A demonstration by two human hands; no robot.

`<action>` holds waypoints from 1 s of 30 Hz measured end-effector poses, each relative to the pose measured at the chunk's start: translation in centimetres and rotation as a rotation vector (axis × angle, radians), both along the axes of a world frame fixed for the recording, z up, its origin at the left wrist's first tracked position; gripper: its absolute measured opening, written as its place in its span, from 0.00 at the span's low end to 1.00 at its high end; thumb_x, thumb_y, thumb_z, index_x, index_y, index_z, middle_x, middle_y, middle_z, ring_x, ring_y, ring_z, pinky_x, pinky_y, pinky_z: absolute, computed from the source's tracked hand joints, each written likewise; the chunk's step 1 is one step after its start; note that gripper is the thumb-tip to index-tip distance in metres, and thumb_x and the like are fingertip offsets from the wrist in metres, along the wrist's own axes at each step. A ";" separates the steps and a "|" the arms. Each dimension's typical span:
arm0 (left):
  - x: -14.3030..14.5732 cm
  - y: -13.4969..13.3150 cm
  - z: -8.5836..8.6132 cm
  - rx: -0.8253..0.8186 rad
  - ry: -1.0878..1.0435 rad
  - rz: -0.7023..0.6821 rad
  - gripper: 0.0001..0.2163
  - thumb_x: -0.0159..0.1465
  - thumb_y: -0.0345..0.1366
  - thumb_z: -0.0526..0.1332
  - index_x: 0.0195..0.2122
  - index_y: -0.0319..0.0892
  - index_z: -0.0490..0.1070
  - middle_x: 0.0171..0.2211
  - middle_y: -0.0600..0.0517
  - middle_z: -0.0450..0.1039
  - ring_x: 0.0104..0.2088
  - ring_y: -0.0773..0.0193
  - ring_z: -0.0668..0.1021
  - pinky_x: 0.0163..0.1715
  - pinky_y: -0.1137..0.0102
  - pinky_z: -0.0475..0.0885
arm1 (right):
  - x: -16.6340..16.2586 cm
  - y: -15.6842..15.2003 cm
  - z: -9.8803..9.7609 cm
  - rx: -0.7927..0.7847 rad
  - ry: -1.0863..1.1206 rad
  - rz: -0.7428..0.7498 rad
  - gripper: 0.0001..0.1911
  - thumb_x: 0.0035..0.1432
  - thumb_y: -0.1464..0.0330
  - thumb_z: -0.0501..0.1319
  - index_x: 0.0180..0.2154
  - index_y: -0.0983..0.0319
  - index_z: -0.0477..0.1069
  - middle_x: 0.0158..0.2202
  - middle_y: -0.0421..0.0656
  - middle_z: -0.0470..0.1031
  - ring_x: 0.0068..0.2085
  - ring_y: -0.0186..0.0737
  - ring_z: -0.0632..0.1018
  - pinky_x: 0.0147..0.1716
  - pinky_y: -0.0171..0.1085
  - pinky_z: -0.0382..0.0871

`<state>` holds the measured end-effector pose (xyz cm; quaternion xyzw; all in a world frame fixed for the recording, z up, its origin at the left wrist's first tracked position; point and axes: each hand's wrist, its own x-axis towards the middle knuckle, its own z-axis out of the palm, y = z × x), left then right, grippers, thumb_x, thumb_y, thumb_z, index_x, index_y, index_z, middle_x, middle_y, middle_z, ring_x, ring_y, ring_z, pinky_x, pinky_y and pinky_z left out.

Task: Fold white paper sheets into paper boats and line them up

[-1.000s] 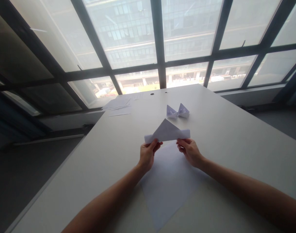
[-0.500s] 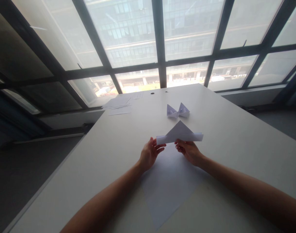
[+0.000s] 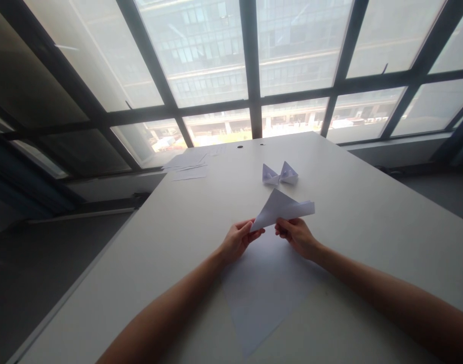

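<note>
A piece of folded white paper (image 3: pixel 282 208) is held up between two bare hands above a long, smooth white bench (image 3: pixel 360 227). It has a pointed peak at the top and a narrow band sticking out at its right end; its left end slants down to a tip. The left hand (image 3: pixel 239 239) grips that tip, with the thumb and fingers closed around it. The right hand (image 3: pixel 296 236) pinches the lower edge near the middle, thumb in front and the other fingers curled below.

Beneath the hands, a flat, plain white paper sheet (image 3: pixel 267 293) lies on the bench, one corner pointing toward the person. Just beyond the folded paper stand two small, white, peaked paper shapes, the left one (image 3: pixel 270 175) and the right one (image 3: pixel 289 173) side by side, close together. Farther off to the left, loose white paper sheets (image 3: pixel 187 162) overlap near the bench's edge. Large dark-framed windows (image 3: pixel 255 65) rise behind the bench.
</note>
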<state>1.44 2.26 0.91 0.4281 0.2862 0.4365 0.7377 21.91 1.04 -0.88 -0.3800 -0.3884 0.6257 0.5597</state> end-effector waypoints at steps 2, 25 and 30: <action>-0.1 0.0 0.0 0.001 0.032 -0.008 0.20 0.55 0.45 0.72 0.43 0.35 0.80 0.44 0.40 0.78 0.39 0.59 0.79 0.48 0.66 0.71 | 0.0 0.0 0.0 0.011 -0.006 0.005 0.18 0.47 0.56 0.72 0.26 0.64 0.74 0.25 0.44 0.74 0.27 0.37 0.73 0.26 0.37 0.60; 0.5 -0.6 -0.1 0.188 0.288 0.025 0.18 0.54 0.42 0.72 0.42 0.37 0.81 0.35 0.41 0.81 0.34 0.56 0.81 0.37 0.66 0.74 | -0.4 -0.3 -0.2 0.218 -0.335 0.072 0.16 0.50 0.56 0.69 0.23 0.63 0.74 0.20 0.40 0.71 0.22 0.35 0.68 0.23 0.37 0.60; 0.4 -0.6 0.1 0.172 0.302 -0.005 0.18 0.59 0.46 0.68 0.43 0.36 0.81 0.37 0.41 0.81 0.38 0.54 0.81 0.44 0.61 0.75 | -0.3 -0.2 -0.5 0.222 -0.309 0.031 0.17 0.51 0.57 0.69 0.23 0.62 0.73 0.20 0.40 0.70 0.22 0.35 0.68 0.23 0.37 0.61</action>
